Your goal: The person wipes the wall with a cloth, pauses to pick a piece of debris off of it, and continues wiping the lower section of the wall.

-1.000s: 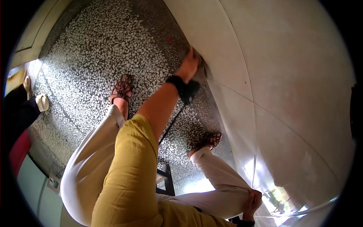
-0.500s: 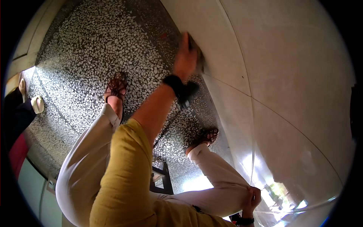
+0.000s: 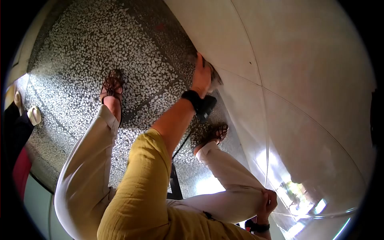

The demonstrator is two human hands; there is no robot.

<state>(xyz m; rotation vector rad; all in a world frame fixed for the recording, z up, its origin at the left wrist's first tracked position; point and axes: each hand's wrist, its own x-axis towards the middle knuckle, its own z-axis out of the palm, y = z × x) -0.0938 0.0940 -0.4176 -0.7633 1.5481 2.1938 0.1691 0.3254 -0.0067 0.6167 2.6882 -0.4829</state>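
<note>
My left hand (image 3: 202, 76) reaches down to the foot of the pale wall (image 3: 240, 48), its fingers closed round a greyish cloth (image 3: 216, 79). The cloth is blurred and partly hidden behind the hand, and lies against the wall where it meets the floor. A black band with a boxy black device (image 3: 206, 108) sits on that wrist. My right hand (image 3: 270, 201) rests on my right knee, fingers bent over the light trousers (image 3: 236, 200); I see nothing held in it. It wears a dark wristband (image 3: 258, 227).
Speckled terrazzo floor (image 3: 92, 44) spreads between my sandalled feet (image 3: 112, 86). A dark frame piece (image 3: 175, 184) shows under me. Another person's light shoes (image 3: 34, 115) are at the far left. Bright reflections shine on the lower right wall.
My left hand has moved lower in the view and slightly right along the wall's base, the cloth with it. The view has shifted a little. My right hand stays on the knee.
</note>
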